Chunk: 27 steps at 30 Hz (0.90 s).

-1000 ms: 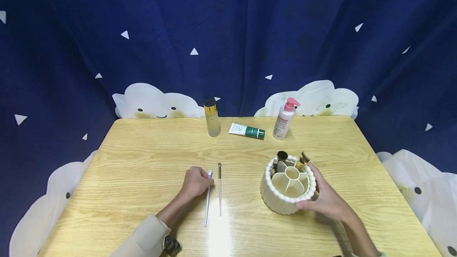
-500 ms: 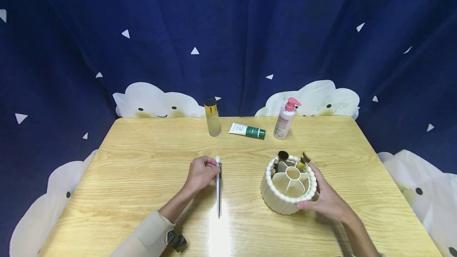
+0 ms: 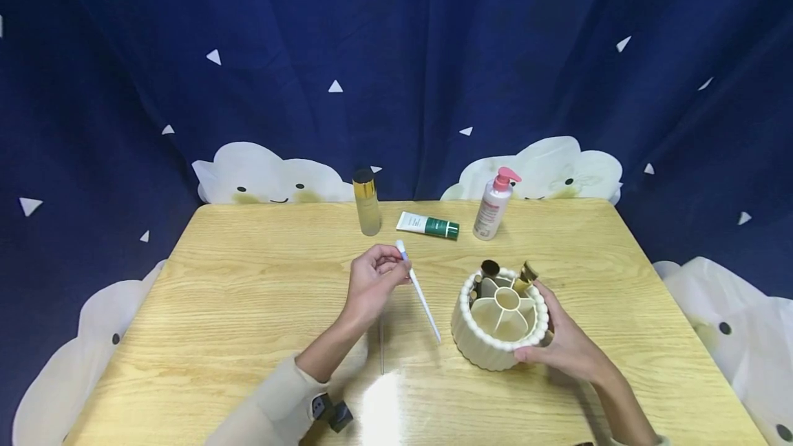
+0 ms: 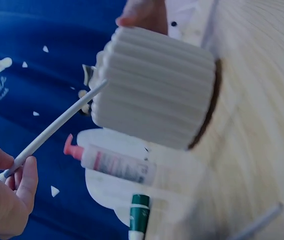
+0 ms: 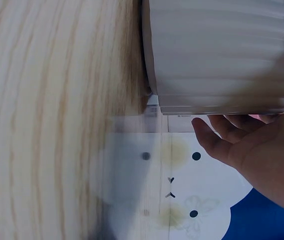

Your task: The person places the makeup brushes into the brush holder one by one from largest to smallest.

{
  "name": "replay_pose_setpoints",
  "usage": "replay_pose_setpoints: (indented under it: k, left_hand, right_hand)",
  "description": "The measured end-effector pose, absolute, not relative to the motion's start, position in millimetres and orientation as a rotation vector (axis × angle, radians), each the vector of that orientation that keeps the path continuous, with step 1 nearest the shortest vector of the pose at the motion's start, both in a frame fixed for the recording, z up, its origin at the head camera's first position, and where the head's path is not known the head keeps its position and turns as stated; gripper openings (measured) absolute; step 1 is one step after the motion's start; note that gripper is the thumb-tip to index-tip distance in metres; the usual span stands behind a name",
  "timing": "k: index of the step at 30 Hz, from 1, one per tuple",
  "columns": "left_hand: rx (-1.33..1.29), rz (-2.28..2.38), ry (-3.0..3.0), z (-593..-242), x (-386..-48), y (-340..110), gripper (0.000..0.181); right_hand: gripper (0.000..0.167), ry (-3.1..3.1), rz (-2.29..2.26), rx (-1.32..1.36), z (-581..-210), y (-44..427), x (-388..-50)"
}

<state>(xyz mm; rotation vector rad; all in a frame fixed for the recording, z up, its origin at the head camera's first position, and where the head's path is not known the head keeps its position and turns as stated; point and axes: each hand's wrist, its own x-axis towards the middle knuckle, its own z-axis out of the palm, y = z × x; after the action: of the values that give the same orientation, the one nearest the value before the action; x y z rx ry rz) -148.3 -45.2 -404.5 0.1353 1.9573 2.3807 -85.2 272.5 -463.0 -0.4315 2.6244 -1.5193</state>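
My left hand point(image 3: 374, 282) pinches a slim white makeup brush point(image 3: 421, 296) near its bristle end, above the table. The brush slants, its handle tip pointing down toward a cream ribbed brush holder point(image 3: 489, 343) with a beaded rim and several compartments. In the left wrist view, the brush handle point(image 4: 57, 124) overlaps the holder's rim; the head view shows a gap between them. Around the holder's right side my right hand point(image 3: 566, 346) holds it, thumb at the front. Several makeup brushes point(image 3: 490, 269) stand in its rear compartments. A second thin brush point(image 3: 381, 349) lies on the table, partly hidden by my left forearm.
Along the back of the wooden table point(image 3: 248, 260) stand a bottle with a gold-and-black cap point(image 3: 368, 208) and a pink-topped pump bottle point(image 3: 492, 208). Between them lies a white and green tube point(image 3: 427, 225). A blue curtain point(image 3: 396, 54) hangs behind.
My left hand has lifted the white brush off the table and carried it rightward toward the holder, tilting it. My right hand and the holder have stayed in place.
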Motion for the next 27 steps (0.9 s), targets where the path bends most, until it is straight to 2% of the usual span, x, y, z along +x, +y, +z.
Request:
replay_pose_setpoints:
  k: [6, 15, 27]
  left_hand:
    - [0.168, 2.496, 1.874, -394.7, -145.4, -30.8, 0.021]
    - [0.38, 2.629, 1.816, -399.0, -136.0, -13.1, 0.023]
    - [0.58, 2.44, 2.114, -418.6, -126.5, -1.8, 0.022]
  right_hand:
    - [0.116, 2.605, -1.543, -0.43, -463.2, 272.8, -84.9]
    - [0.116, 2.599, -1.555, -0.427, -463.1, 271.8, -84.4]
    - [0.117, 2.623, -1.531, -0.413, -464.2, 272.0, -84.6]
